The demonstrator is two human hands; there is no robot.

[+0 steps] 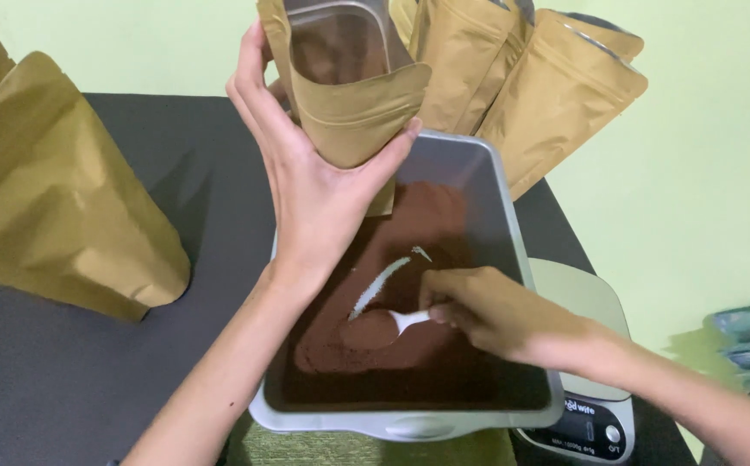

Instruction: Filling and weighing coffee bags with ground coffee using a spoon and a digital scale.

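Note:
My left hand (314, 177) grips a small gold stand-up pouch (349, 86) with a clear window, held upright above the far end of a grey metal tray (513, 224). Brown powder (409, 259) fills the tray. My right hand (487, 311) holds a white plastic spoon (396, 324) down in the tray; its bowl is heaped with powder. A pale streak of bare tray bottom shows just left of that hand.
Several more gold pouches (530, 86) stand behind the tray. A large crumpled gold bag (56, 198) sits at the left on the dark table (73, 380). A digital kitchen scale (586, 388) lies to the tray's right, and a folded green cloth (366, 450) lies under its near edge.

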